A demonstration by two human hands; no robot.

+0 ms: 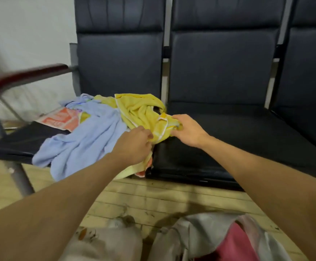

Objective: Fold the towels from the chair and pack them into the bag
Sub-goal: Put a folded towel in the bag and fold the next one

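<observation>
Early stage: left hand (134, 142) and right hand (188, 129), fingers curled, pinch the unfolded yellow towel (138, 108) on the chair seat (12, 144) beside the crumpled blue towel (82, 140); folding and packing all remain.

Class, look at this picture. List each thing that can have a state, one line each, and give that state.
Yellow towel: unfolded, crumpled, held by both hands.
Blue towel: unfolded, crumpled on the seat, hanging over its front edge.
Orange cloth: lying flat, partly under the blue towel.
Left hand: grips the yellow towel.
Right hand: grips the yellow towel.
Bag: on the floor, open, something pink inside.
</observation>
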